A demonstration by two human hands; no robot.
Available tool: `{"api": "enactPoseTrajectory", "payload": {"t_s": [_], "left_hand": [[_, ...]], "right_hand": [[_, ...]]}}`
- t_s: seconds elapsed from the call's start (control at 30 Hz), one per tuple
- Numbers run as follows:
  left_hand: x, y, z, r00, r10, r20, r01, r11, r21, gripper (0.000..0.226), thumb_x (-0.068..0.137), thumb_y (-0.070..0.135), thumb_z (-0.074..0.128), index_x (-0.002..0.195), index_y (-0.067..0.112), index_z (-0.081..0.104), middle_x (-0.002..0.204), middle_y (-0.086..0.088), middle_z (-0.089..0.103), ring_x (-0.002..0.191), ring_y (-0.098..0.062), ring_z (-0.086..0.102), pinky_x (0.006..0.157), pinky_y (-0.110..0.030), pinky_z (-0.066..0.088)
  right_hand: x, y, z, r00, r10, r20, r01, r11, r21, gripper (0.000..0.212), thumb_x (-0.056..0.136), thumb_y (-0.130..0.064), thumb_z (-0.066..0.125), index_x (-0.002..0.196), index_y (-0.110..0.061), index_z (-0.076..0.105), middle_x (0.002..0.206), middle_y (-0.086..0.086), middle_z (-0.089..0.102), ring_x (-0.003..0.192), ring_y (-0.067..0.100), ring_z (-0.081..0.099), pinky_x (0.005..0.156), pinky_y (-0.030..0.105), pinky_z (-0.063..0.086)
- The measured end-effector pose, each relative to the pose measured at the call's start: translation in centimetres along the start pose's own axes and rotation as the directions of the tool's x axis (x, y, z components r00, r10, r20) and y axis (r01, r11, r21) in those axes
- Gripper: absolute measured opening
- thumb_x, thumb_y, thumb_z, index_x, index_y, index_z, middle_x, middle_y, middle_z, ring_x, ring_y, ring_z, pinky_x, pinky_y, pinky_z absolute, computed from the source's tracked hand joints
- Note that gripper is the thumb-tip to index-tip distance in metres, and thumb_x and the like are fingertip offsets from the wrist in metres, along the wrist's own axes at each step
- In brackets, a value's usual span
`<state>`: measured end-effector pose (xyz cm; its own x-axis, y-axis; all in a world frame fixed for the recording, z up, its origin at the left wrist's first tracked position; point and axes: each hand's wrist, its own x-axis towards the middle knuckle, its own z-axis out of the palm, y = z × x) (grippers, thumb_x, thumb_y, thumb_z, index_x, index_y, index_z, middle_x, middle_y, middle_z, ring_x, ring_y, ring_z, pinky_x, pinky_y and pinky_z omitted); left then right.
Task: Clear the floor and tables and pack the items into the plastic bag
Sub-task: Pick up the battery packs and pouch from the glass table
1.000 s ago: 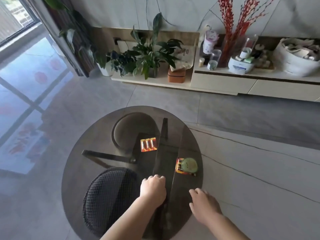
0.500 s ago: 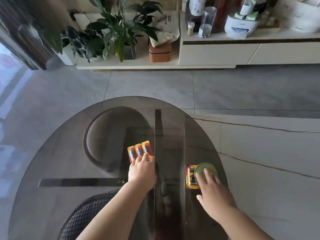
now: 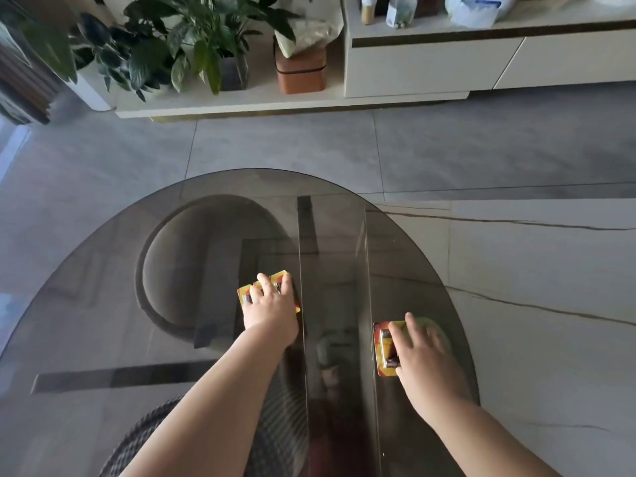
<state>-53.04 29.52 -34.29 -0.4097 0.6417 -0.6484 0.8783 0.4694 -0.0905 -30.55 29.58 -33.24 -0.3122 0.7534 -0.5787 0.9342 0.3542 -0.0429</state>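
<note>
Glass table (image 3: 103, 304) rim lies just beside right hand (image 3: 418, 352), battery pack (image 3: 383, 349).

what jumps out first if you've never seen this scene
Two bare arms reach over a smoky round glass table. The left hand lies on an orange-yellow battery pack near the middle; the right hand covers a second pack at the table's right edge. Leafy potted plants stand beyond.

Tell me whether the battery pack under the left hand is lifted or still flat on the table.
Flat: the battery pack lies on the glass table, left hand spread over it.
</note>
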Motion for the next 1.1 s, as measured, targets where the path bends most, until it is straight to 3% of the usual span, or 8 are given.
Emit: {"api": "enactPoseTrajectory", "payload": {"t_s": [0.1, 0.2, 0.37, 0.47, 0.6, 0.77, 1.0, 1.1], "left_hand": [[-0.2, 0.4, 0.0, 1.0, 0.0, -0.029, 0.002, 0.999, 0.04, 0.085, 0.09, 0.012, 0.056, 0.152, 0.021, -0.001, 0.156, -0.026, 0.005, 0.142, -0.038, 0.021, 0.111, -0.042, 0.032], [-0.4, 0.8, 0.2, 0.999, -0.003, -0.051, 0.005, 0.999, 0.038, 0.084, 0.088, 0.015, 0.059, 0.152, 0.019, 0.004, 0.148, -0.023, 0.026, 0.135, -0.034, 0.032, 0.102, -0.036, 0.039], [-2.5, 1.8, 1.4, 0.988, 0.074, -0.135, -0.054, 0.988, 0.148, 0.093, 0.081, 0.049, 0.059, 0.151, 0.018, 0.005, 0.136, -0.011, 0.041, 0.126, -0.03, 0.04, 0.107, -0.044, 0.03], [-4.1, 3.1, 1.7, 0.986, 0.106, -0.126, -0.113, 0.992, -0.051, 0.097, 0.079, 0.05, 0.057, 0.152, 0.017, 0.003, 0.134, -0.01, 0.038, 0.122, -0.029, 0.044, 0.1, -0.04, 0.04], [-6.6, 6.1, 1.5, 0.915, 0.385, -0.118, -0.402, 0.889, -0.218, 0.099, 0.077, 0.047, 0.061, 0.152, 0.021, 0.001, 0.135, -0.005, 0.033, 0.126, -0.024, 0.04, 0.098, -0.035, 0.043], [-8.1, 11.0, 2.3, 0.792, 0.607, -0.064, -0.605, 0.795, 0.041, 0.1, 0.077, 0.038, 0.065, 0.153, 0.017, 0.002, 0.144, -0.006, 0.026, 0.135, -0.026, 0.029, 0.111, -0.036, 0.031], [-7.6, 14.2, 4.7, 0.87, 0.49, -0.06, -0.466, 0.854, 0.23, 0.094, 0.077, 0.019, 0.075, 0.149, 0.016, 0.015, 0.143, -0.008, 0.029, 0.133, -0.027, 0.032, 0.113, -0.036, 0.027], [-7.9, 14.2, 5.3, 0.888, 0.454, -0.07, -0.411, 0.854, 0.32, 0.104, 0.078, 0.025, 0.074, 0.152, 0.017, 0.003, 0.146, -0.011, 0.028, 0.134, -0.03, 0.032, 0.112, -0.039, 0.027]], "right_hand": [[0.0, 0.4, 0.4, 0.999, -0.04, -0.023, 0.041, 0.997, 0.059, 0.069, 0.091, -0.021, 0.056, 0.148, -0.021, 0.017, 0.159, 0.01, 0.009, 0.142, 0.035, 0.02, 0.113, 0.04, 0.035], [-0.2, 0.5, 0.3, 0.999, -0.033, -0.042, 0.037, 0.995, 0.098, 0.072, 0.092, -0.023, 0.054, 0.15, -0.017, 0.011, 0.156, 0.015, 0.018, 0.143, 0.032, 0.022, 0.111, 0.037, 0.039], [-0.8, 0.7, 0.0, 0.999, -0.009, -0.048, 0.018, 0.983, 0.182, 0.067, 0.097, -0.026, 0.043, 0.15, -0.012, 0.004, 0.156, 0.008, 0.022, 0.145, 0.022, 0.02, 0.107, 0.031, 0.042], [-1.6, 1.0, -0.5, 0.998, 0.01, -0.063, 0.005, 0.972, 0.235, 0.063, 0.097, -0.027, 0.046, 0.149, -0.015, 0.013, 0.151, 0.003, 0.033, 0.136, 0.016, 0.04, 0.101, 0.027, 0.046], [-3.3, 2.4, -2.0, 0.99, 0.087, -0.107, -0.045, 0.938, 0.345, 0.053, 0.094, -0.029, 0.051, 0.142, -0.02, 0.03, 0.135, -0.001, 0.052, 0.12, 0.013, 0.055, 0.094, 0.025, 0.049], [-5.2, 5.0, -2.1, 0.98, 0.161, -0.117, -0.101, 0.908, 0.407, 0.041, 0.095, -0.02, 0.046, 0.135, -0.022, 0.039, 0.126, -0.004, 0.059, 0.112, 0.014, 0.058, 0.078, 0.022, 0.044], [-6.4, 7.5, 0.2, 0.985, 0.113, -0.129, -0.03, 0.854, 0.52, 0.04, 0.095, -0.011, 0.04, 0.134, -0.021, 0.042, 0.124, -0.004, 0.059, 0.111, 0.014, 0.057, 0.076, 0.016, 0.036], [-6.9, 7.8, 0.5, 0.985, 0.1, -0.141, -0.003, 0.827, 0.562, 0.038, 0.095, -0.012, 0.042, 0.133, -0.02, 0.044, 0.125, -0.002, 0.057, 0.113, 0.015, 0.056, 0.085, 0.02, 0.043]]}}
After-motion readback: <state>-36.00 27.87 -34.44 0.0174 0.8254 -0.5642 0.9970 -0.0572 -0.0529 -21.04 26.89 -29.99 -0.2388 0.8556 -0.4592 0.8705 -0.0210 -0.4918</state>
